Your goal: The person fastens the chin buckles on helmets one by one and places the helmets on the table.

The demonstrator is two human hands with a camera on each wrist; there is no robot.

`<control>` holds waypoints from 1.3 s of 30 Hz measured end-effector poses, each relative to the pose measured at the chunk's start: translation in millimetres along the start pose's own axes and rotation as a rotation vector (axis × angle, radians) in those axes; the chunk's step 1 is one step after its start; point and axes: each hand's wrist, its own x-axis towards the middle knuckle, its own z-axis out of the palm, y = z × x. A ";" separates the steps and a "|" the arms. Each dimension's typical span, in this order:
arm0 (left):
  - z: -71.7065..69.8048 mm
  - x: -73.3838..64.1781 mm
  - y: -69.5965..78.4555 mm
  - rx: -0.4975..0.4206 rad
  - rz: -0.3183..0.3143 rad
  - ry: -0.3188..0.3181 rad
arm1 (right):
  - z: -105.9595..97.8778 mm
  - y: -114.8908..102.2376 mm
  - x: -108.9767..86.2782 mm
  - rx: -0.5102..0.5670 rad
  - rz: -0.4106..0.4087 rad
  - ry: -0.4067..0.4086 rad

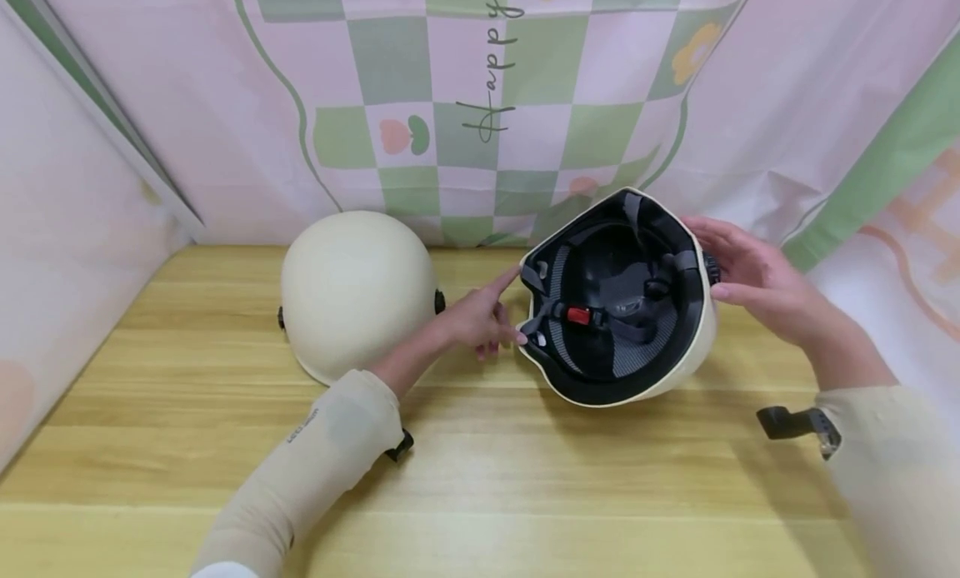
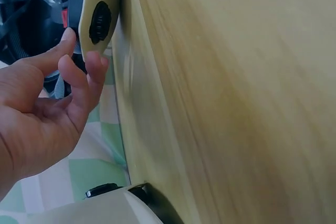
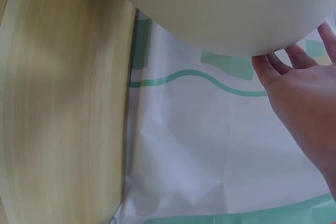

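Observation:
A cream helmet (image 1: 622,286) is tipped with its black-padded inside towards me in the head view. Grey straps and a red buckle (image 1: 577,315) lie across its hollow. At its left rim my left hand (image 1: 476,318) holds on with index finger and thumb, the other fingers bent beneath. My right hand (image 1: 765,270) supports the opposite side, thumb near the rim and fingers behind the shell, next to a black knob (image 1: 711,268). In the right wrist view, fingertips touch the smooth shell (image 3: 226,9). Whether the helmet rests on the table is hard to tell.
A second cream helmet (image 1: 356,291) sits dome up on the wooden table (image 1: 465,478), left of my left forearm. Behind the table hangs a checkered cloth (image 1: 465,70) marked "Happy". Pale cloth walls (image 1: 67,228) flank the table.

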 end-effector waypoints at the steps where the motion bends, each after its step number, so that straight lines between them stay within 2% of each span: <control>1: 0.4 0.9 -0.3 0.013 -0.004 -0.004 | 1.8 -0.9 -0.1 -0.023 0.012 0.027; 5: 2.1 5.1 -0.5 0.075 -0.034 -0.008 | 9.9 -6.4 3.5 -0.128 0.061 0.103; 9: 3.0 8.5 -0.8 0.127 -0.073 -0.004 | 15.2 -10.1 12.2 -0.260 0.108 0.127; 12: 2.9 10.5 -2.4 0.145 -0.090 0.000 | 16.6 -10.2 18.4 -0.305 0.126 0.131; 19: 0.3 13.3 -7.4 0.220 -0.090 0.019 | 16.3 -9.5 24.8 -0.265 0.128 0.108; 25: -0.5 15.7 -3.6 0.255 -0.102 0.020 | 14.2 -9.2 26.5 -0.257 0.124 0.093; 32: 3.3 19.1 -0.4 0.397 -0.151 0.007 | 12.5 -6.5 29.8 -0.162 0.092 0.097; 36: 5.7 20.3 -1.8 0.393 -0.176 -0.025 | 12.8 -7.3 30.2 -0.180 0.102 0.099; 39: 7.9 21.4 -3.5 0.376 -0.184 -0.044 | 13.1 -7.2 31.1 -0.164 0.091 0.071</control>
